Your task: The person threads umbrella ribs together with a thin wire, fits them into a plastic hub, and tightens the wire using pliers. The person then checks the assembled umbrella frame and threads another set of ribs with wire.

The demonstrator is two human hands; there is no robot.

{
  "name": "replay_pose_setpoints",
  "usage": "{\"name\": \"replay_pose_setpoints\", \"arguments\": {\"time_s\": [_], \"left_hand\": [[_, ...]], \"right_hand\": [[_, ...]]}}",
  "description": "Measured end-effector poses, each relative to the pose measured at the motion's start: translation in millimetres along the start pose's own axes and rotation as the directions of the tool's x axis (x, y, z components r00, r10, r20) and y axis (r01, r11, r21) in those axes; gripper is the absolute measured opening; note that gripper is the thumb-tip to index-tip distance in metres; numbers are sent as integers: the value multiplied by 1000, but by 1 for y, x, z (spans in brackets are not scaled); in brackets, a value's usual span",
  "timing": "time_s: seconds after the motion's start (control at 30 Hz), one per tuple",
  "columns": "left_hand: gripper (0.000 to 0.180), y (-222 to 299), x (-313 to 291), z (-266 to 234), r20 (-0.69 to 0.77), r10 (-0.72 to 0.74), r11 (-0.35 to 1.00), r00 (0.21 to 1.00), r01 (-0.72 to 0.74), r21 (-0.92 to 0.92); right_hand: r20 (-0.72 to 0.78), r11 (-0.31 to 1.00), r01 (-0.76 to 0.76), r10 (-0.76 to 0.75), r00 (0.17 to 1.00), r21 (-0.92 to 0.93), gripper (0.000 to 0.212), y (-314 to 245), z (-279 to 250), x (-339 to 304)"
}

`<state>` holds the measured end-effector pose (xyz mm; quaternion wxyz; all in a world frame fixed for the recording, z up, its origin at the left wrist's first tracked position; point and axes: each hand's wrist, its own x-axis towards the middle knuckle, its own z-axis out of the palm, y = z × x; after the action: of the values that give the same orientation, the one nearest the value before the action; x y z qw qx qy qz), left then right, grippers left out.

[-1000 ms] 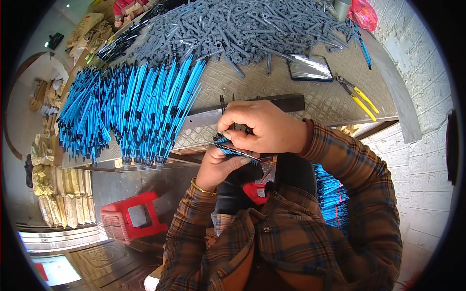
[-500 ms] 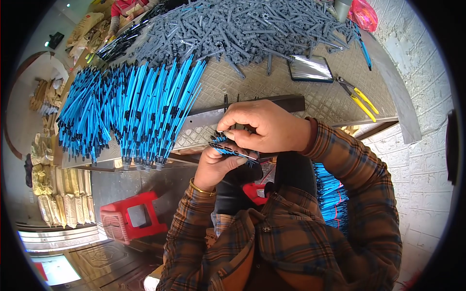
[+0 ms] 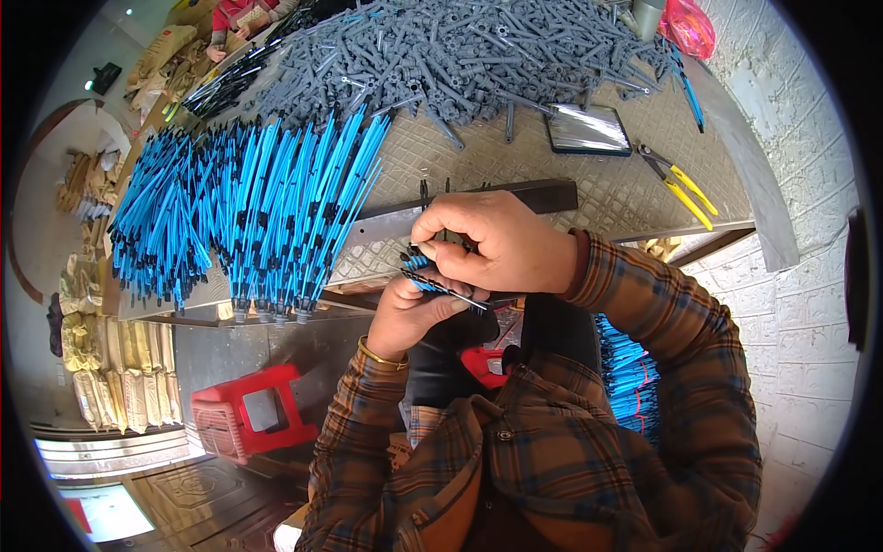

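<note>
My left hand (image 3: 411, 315) is closed round a small bundle of thin blue-and-black rods (image 3: 416, 261), held in front of the table's near edge. The rods' black ends cross over its fingers. Just above it, my right hand (image 3: 492, 241) is closed in a pinch, thumb and forefinger meeting at the top of the bundle. What sits in that pinch is too small to make out. Behind my right hand a dark metal bar (image 3: 543, 196) lies along the table, with a few thin dark pins standing near it.
Heaped grey plastic tubes (image 3: 441, 60) cover the back of the table (image 3: 515, 166). Bundles of blue rods (image 3: 285, 193) fan out at left. A flat dark-edged case (image 3: 589, 131) and yellow-handled pliers (image 3: 685, 189) lie right. A red stool (image 3: 294, 409) stands below. Another person's hand (image 3: 217, 53) shows far left.
My right hand has shifted slightly left, keeping its pinch by the bundle. The rods in my left hand have turned a little. The other person's hand at the far left has moved.
</note>
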<state>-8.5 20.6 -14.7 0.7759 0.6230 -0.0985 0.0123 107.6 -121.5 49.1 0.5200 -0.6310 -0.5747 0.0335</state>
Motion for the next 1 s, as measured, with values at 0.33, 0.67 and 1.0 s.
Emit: {"name": "replay_pose_setpoints", "arguments": {"time_s": [0.33, 0.67, 1.0], "left_hand": [[16, -3, 2, 12, -101, -30, 996, 994, 37, 76], [19, -5, 5, 9, -61, 16, 999, 998, -13, 50], [20, 1, 9, 13, -34, -54, 996, 998, 56, 70]], "right_hand": [[138, 953, -138, 180, 974, -271, 12, -17, -11, 18], [162, 883, -469, 459, 873, 27, 14, -16, -45, -22], [110, 940, -208, 245, 963, -271, 10, -24, -45, -13]]}}
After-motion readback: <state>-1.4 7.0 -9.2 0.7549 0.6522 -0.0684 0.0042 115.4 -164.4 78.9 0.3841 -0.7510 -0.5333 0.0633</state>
